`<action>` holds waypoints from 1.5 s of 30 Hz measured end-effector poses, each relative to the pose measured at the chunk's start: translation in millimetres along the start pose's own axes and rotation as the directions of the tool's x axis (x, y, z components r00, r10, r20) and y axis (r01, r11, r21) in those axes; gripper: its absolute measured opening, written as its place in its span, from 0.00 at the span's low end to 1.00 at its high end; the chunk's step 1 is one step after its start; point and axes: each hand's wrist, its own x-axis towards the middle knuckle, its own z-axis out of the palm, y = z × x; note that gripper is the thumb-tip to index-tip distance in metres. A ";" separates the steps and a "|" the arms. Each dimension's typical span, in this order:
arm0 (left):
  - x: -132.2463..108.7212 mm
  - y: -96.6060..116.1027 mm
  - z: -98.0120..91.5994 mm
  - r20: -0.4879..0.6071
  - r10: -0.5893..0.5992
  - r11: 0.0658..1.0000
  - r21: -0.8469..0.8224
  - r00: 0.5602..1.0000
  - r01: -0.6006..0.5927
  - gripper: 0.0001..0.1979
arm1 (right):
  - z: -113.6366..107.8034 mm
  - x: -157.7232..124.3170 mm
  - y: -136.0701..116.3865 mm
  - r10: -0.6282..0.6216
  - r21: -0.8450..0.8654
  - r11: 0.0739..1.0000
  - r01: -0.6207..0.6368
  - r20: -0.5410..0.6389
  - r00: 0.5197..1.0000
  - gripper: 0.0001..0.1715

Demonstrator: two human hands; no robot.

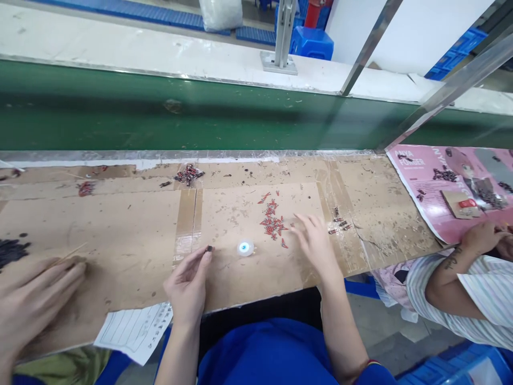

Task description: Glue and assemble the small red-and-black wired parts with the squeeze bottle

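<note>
Between thumb and forefinger, my left hand [188,286] pinches a small dark piece [209,248] above the cardboard [240,283]. My right hand [315,240] has its fingers apart at the right side of a loose pile of small red pieces [274,220]. Its fingertips are close to the pile; whether they touch a piece is too small to tell. Between my hands sits a small round translucent container [245,247] with a blue dot in the middle. Several small dark pieces [340,222] lie to the right of my right hand.
A co-worker's hand [40,299] rests at the left, near a thin stick [72,254] and a black heap [12,251]. Another person's hand [481,238] is at the right by a pink poster [425,198]. A dark pile [189,174] and a green belt [160,112] lie behind.
</note>
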 end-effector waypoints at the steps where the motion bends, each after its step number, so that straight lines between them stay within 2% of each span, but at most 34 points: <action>1: 0.0 -0.6 -0.2 0.013 -0.006 1.000 -0.009 1.000 0.006 0.12 | -4.8 6.6 9.6 -0.004 -0.040 0.999 0.005 0.024 1.000 0.14; 5: -1.7 1.7 0.0 0.035 -0.010 0.999 -0.043 0.999 0.011 0.11 | -5.9 26.6 28.8 0.006 -0.096 0.995 0.006 0.121 0.993 0.07; 7: -5.6 8.1 -0.5 0.010 0.022 0.999 -0.040 1.000 -0.021 0.12 | -4.0 28.1 27.3 0.000 -0.070 0.998 0.009 0.138 0.990 0.08; 9: -12.1 18.3 -1.3 -0.019 0.067 0.997 -0.039 0.998 -0.067 0.12 | -4.3 22.9 19.9 0.002 0.009 1.000 -0.003 0.102 0.995 0.07; 12: -24.6 36.9 -1.0 0.008 0.101 0.993 -0.057 0.995 -0.100 0.09 | -6.6 5.6 -3.3 0.090 0.262 0.962 -0.080 -0.027 0.996 0.05; 15: -36.9 54.6 3.7 0.092 0.101 0.993 -0.074 0.991 -0.094 0.08 | -8.8 -14.3 -39.4 0.164 0.551 0.829 -0.090 -0.087 0.983 0.04; 17: -43.5 65.1 8.7 0.155 0.098 0.993 -0.078 0.983 -0.086 0.09 | -11.3 -23.8 -64.7 0.152 0.658 0.746 -0.103 -0.017 0.988 0.03; 20: -50.2 77.5 15.0 0.238 0.112 0.993 -0.069 0.965 -0.099 0.09 | -15.8 -29.4 -91.8 0.130 0.728 0.673 -0.134 0.062 0.990 0.04; 23: -53.5 81.9 17.3 0.276 0.142 0.990 -0.043 0.951 -0.135 0.09 | -17.9 -28.8 -101.0 0.150 0.737 0.658 -0.156 0.075 0.986 0.03; 30: -55.0 71.5 12.7 0.348 0.204 0.978 -0.033 0.915 -0.205 0.06 | -14.9 -30.0 -97.4 0.153 0.672 0.722 -0.166 0.078 0.985 0.04; 38: -51.3 71.7 10.2 0.446 0.266 0.954 0.006 0.855 -0.300 0.05 | -12.9 -32.4 -94.7 0.227 0.600 0.741 -0.301 0.197 0.954 0.07; 45: -53.0 66.7 12.3 0.421 0.178 0.978 0.025 0.889 -0.208 0.06 | -12.6 -32.8 -91.7 0.199 0.630 0.708 -0.319 0.256 0.946 0.09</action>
